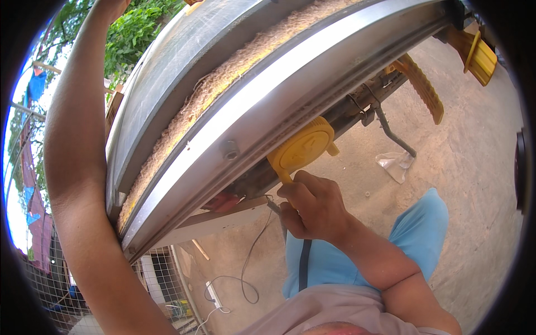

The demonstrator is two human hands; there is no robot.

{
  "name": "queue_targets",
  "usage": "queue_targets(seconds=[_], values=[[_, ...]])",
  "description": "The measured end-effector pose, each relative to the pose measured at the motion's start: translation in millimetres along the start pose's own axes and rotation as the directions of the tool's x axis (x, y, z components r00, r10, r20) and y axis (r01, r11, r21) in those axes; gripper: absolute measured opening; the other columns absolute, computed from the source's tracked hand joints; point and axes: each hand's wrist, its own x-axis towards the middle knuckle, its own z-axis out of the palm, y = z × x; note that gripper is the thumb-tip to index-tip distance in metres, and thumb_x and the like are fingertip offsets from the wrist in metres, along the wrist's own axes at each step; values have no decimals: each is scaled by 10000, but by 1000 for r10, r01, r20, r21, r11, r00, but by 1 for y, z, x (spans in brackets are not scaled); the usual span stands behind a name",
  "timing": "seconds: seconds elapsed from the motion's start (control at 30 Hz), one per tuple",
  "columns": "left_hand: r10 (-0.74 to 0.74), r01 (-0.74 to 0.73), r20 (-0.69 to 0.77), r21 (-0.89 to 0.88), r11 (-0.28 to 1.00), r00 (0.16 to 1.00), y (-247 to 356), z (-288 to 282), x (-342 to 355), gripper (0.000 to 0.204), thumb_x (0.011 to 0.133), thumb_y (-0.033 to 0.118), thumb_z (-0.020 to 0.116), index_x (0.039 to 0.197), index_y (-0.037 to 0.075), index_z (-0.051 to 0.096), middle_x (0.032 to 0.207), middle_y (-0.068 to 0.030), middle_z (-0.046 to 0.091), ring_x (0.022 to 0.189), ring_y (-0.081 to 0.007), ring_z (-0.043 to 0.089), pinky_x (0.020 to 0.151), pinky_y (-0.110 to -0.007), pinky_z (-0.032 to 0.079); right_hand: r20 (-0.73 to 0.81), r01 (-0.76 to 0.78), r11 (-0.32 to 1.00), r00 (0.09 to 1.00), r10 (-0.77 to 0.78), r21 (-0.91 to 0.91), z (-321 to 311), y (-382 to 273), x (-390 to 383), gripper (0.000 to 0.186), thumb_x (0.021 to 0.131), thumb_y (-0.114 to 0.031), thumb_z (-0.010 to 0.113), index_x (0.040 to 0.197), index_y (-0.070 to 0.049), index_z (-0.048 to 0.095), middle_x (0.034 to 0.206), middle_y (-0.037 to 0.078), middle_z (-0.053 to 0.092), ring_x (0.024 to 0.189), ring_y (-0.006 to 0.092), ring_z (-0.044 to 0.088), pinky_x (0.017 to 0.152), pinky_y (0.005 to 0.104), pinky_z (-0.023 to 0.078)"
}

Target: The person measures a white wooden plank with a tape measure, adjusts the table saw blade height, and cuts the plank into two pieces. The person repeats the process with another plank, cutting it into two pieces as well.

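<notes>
Head view, looking down at a yellow handwheel tucked just under a long silver metal rail, a little right of mid-picture. Got the right hand on the short grip at the wheel's lower left, fingers curled in and bunched around that yellow stub. Can't make out the far side of the grasp, though. As for the left hand, nearly all cut off by the top edge at the end of a raised left arm, so can't tell about those fingers.

Handling-wise: looks like moulded plastic, so probably light and stiff, no real give. Seems fixed to the frame under the rail, so expect turning, not lifting. Might get slippery with tan sawdust-like stuff packed along the rail, but can't see any on the wheel. Probably not too fragile, just wouldn't yank sideways on the grip; could crack near the root.

Best to hold the grip itself, out at the rim, for leverage. Could use the ribbed-looking edge as a backup. Mind the knuckles near the rail, and don't mix up with the yellow lever further right.
</notes>
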Motion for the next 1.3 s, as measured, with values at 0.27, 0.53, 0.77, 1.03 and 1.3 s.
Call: queue_targets(seconds=[0.27,0.53,0.77,1.03,1.3], values=[[49,-47,21,-72,996,999,-3,1,-6,916,854,-144,652,1587,226,245,1153,-64,525,1030,-234,630,921,-467,597,5,-3,1000,1000,3,11,0,0,1,261,686,13,626,934,-52,579,692,60,485,485,222,515,426,351,430],[15,-15,-22,-19,1000,1000,0,2,-4,922,843,-149,660,1584,215,251,1143,-85,531,1001,-248,642,866,-441,610,17,-14,1000,1000,14,8,-1,-1,1,260,690,10,633,936,-50,579,695,66,486,488,228,519,428,355,438],[-2,2,-36,3,1000,999,6,5,-7,969,818,-158,677,1605,179,225,1138,-105,542,989,-265,654,855,-444,614,12,-2,1000,1000,2,5,-1,-1,1,264,687,10,631,938,-51,576,703,66,486,497,228,522,428,355,440],[36,-36,-16,-36,999,999,7,8,-16,1008,807,-159,689,1622,168,195,1104,-97,563,968,-267,665,867,-462,613,13,-10,1000,1000,10,21,-1,2,-1,275,677,11,624,942,-47,576,698,66,479,493,224,513,424,356,431],[17,-18,-24,-4,1000,1000,8,8,-11,989,824,-152,669,1627,169,188,1115,-97,563,974,-260,665,852,-449,613,12,-9,1000,1000,9,-8,0,2,-4,277,720,-40,660,985,-30,583,696,69,492,479,224,509,421,351,427]])
